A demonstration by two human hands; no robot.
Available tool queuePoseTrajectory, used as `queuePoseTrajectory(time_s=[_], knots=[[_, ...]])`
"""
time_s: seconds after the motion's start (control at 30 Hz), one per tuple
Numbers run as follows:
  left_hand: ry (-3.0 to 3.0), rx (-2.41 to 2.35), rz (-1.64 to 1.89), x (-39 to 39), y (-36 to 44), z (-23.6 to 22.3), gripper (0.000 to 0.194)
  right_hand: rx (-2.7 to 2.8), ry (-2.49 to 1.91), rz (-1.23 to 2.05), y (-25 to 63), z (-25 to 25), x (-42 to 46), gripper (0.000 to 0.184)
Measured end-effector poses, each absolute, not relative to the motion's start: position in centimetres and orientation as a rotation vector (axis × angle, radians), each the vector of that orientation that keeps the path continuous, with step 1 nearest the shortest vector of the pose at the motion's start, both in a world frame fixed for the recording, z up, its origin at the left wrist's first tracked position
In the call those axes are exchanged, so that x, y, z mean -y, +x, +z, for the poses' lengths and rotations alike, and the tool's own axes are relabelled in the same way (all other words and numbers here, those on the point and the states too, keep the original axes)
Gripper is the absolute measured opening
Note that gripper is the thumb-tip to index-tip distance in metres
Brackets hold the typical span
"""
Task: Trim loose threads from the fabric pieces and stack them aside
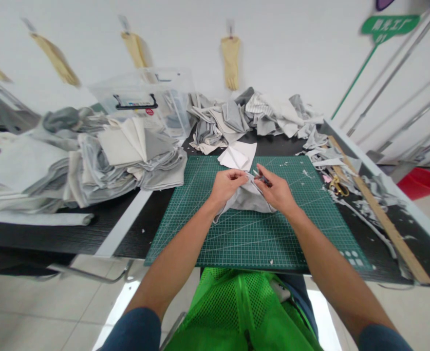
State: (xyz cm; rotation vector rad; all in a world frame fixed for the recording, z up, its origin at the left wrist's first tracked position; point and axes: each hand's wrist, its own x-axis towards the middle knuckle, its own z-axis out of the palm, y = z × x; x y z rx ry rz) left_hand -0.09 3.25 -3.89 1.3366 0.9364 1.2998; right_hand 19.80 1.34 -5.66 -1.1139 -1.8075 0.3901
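Over the green cutting mat [215,243], my left hand [228,186] pinches the upper edge of a grey cloth [249,199]. The rest of that cloth hangs in folds between my hands and rests on the mat. My right hand [276,189] is closed around small dark snips [264,181], whose pale tip points toward the cloth edge by my left fingers. Whether the blades touch the cloth I cannot tell. Just beyond my hands lies a folded white cloth piece [237,155], partly on the mat.
Stacked grey cloths [159,168] fill the table's left side, with a clear plastic box [180,107] behind. More cloth [225,119] is heaped at the back. A wooden ruler [383,219], gold-handled scissors [338,187] and scraps lie right. A red basin [424,183] stands beyond the table.
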Motion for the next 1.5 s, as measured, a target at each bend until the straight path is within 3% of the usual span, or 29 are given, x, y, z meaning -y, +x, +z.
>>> queuePoseTrajectory(time_s=[0.23,0.37,0.57,1.0,1.5], knots=[[1.287,-0.914,1.31,-3.2,0.1,-4.0,0.013,1.895,-0.994,0.177,18.9,-4.5,-0.3,0.031],[1.258,-0.868,1.282,-3.0,0.3,-4.0,0.016,1.871,-0.987,0.123,18.5,-4.4,-0.2,0.027],[1.22,-0.797,1.23,-2.6,0.4,-3.7,0.014,1.864,-1.013,0.089,18.6,-4.8,-0.3,0.028],[0.99,-0.734,1.169,-2.5,0.4,-3.6,0.031,1.865,-1.049,0.0,18.4,-5.7,-0.6,0.031],[0.864,-0.718,1.13,-2.5,0.5,-3.7,0.03,1.831,-1.039,0.004,18.2,-5.2,-0.3,0.031]])
